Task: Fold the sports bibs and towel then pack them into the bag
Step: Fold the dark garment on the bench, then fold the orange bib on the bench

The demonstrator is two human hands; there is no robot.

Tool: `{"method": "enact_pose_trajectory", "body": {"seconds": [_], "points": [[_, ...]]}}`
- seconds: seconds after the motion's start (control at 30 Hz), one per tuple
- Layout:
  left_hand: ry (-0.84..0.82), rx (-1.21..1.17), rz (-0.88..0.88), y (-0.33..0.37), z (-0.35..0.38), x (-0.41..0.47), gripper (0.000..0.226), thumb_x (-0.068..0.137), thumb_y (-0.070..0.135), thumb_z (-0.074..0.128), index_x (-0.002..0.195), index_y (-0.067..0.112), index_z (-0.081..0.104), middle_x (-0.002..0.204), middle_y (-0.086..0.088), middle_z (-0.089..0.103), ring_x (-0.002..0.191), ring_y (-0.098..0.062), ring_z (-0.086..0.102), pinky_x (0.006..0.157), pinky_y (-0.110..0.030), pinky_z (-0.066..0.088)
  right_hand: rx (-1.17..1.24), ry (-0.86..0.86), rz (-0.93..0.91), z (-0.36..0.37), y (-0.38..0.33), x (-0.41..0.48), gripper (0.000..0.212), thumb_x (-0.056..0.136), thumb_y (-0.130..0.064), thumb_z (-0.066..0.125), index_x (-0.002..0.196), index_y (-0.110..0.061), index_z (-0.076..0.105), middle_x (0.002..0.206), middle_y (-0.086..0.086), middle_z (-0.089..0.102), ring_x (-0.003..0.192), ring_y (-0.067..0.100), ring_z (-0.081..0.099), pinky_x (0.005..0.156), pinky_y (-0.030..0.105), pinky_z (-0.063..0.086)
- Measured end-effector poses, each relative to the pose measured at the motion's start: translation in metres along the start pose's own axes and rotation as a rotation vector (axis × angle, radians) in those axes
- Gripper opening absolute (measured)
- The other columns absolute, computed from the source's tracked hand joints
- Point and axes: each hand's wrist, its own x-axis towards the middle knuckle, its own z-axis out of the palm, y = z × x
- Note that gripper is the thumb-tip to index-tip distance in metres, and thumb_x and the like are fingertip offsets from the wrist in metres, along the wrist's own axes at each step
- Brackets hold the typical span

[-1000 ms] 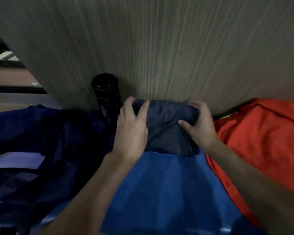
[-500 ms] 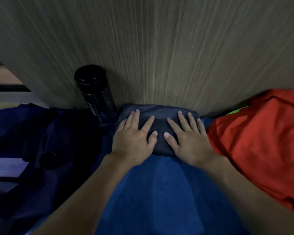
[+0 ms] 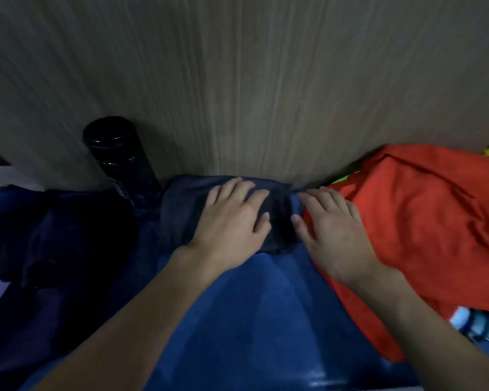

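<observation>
The folded dark grey-blue cloth bundle (image 3: 181,215) is lying on a spread blue towel-like cloth (image 3: 251,320) at the wood-grain counter (image 3: 237,94). The left hand (image 3: 232,221) is pressing flat on it, fingers straight. The right hand (image 3: 333,230) is resting flat just beside it, fingers spread. A black cylindrical bottle (image 3: 122,162) and a dark navy bag (image 3: 54,249) are sitting left, and crumpled orange-red fabric (image 3: 424,221) right.

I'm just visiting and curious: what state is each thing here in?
left hand: open, flat on dark cloth.
right hand: open, flat beside it.
dark cloth: folded, pressed down.
orange bib: unfolded, rumpled.
blue towel: spread out.
black bottle: upright, capped.
navy bag: slack; opening unclear.
</observation>
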Motion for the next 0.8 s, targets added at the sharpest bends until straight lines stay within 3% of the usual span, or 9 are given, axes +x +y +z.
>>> {"method": "enact_pose_trajectory", "body": {"seconds": [0.13, 0.27, 0.37, 0.43, 0.5, 0.57, 0.7, 0.8], "points": [[0.004, -0.118, 0.173, 0.063, 0.004, 0.03, 0.048, 0.093, 0.038, 0.049, 0.136, 0.018, 0.054, 0.132, 0.0, 0.057, 0.126, -0.022, 0.048, 0.104, -0.044, 0.038, -0.138, 0.114, 0.154, -0.03, 0.053, -0.026, 0.039, 0.09, -0.038, 0.054, 0.124, -0.019, 0.057, 0.12, 0.004, 0.059, 0.113, 0.031, 0.05, 0.093, 0.047, 0.038], [-0.094, -0.171, 0.25, 0.119, 0.02, 0.052, 0.05, 0.092, 0.041, 0.06, 0.137, 0.019, 0.054, 0.135, -0.001, 0.055, 0.127, -0.023, 0.048, 0.104, -0.043, 0.039, -0.219, 0.205, 0.317, -0.053, 0.111, -0.062, 0.048, 0.08, -0.034, 0.071, 0.122, -0.014, 0.059, 0.12, 0.011, 0.059, 0.11, 0.038, 0.05, 0.088, 0.051, 0.039], [-0.207, -0.082, 0.214, 0.144, 0.04, 0.062, 0.057, 0.089, 0.051, 0.061, 0.138, 0.023, 0.053, 0.134, 0.002, 0.054, 0.127, -0.023, 0.045, 0.105, -0.043, 0.035, -0.217, 0.157, 0.391, -0.058, 0.147, -0.082, 0.052, 0.078, -0.037, 0.071, 0.123, -0.015, 0.061, 0.128, 0.01, 0.058, 0.115, 0.038, 0.05, 0.088, 0.052, 0.039], [-0.228, -0.024, 0.186, 0.152, 0.052, 0.064, 0.048, 0.09, 0.051, 0.062, 0.13, 0.026, 0.058, 0.128, 0.004, 0.058, 0.123, -0.022, 0.047, 0.101, -0.041, 0.034, -0.196, 0.09, 0.408, -0.058, 0.162, -0.085, 0.034, 0.081, -0.037, 0.069, 0.11, -0.019, 0.067, 0.12, 0.006, 0.062, 0.108, 0.036, 0.053, 0.086, 0.048, 0.039], [-0.211, 0.006, 0.176, 0.154, 0.058, 0.063, 0.034, 0.091, 0.046, 0.062, 0.121, 0.029, 0.064, 0.12, 0.007, 0.061, 0.118, -0.02, 0.05, 0.097, -0.039, 0.033, -0.201, 0.093, 0.39, -0.061, 0.169, -0.081, 0.016, 0.086, -0.035, 0.065, 0.093, -0.023, 0.07, 0.103, 0.002, 0.063, 0.099, 0.033, 0.054, 0.081, 0.044, 0.037], [-0.19, -0.019, 0.18, 0.153, 0.061, 0.063, 0.02, 0.093, 0.04, 0.062, 0.107, 0.028, 0.069, 0.112, 0.008, 0.063, 0.112, -0.02, 0.051, 0.094, -0.039, 0.034, -0.165, 0.146, 0.363, -0.068, 0.172, -0.078, 0.012, 0.088, -0.033, 0.064, 0.086, -0.022, 0.069, 0.095, 0.001, 0.062, 0.095, 0.031, 0.054, 0.078, 0.043, 0.035], [-0.064, -0.321, 0.235, 0.154, 0.057, 0.061, 0.005, 0.091, 0.021, 0.062, 0.086, 0.021, 0.063, 0.097, 0.003, 0.06, 0.096, -0.024, 0.055, 0.088, -0.048, 0.045, 0.082, 0.267, 0.323, -0.092, 0.172, -0.074, 0.011, 0.09, -0.026, 0.064, 0.085, -0.016, 0.065, 0.098, 0.004, 0.063, 0.091, 0.033, 0.057, 0.077, 0.044, 0.044], [0.076, -0.562, 0.172, 0.167, 0.034, 0.058, 0.009, 0.095, 0.011, 0.054, 0.088, 0.016, 0.053, 0.08, 0.002, 0.059, 0.078, -0.019, 0.059, 0.074, -0.039, 0.048, 0.282, 0.383, 0.292, -0.119, 0.167, -0.072, 0.013, 0.091, -0.023, 0.059, 0.083, -0.013, 0.064, 0.089, 0.004, 0.063, 0.084, 0.028, 0.06, 0.076, 0.045, 0.048]]}}
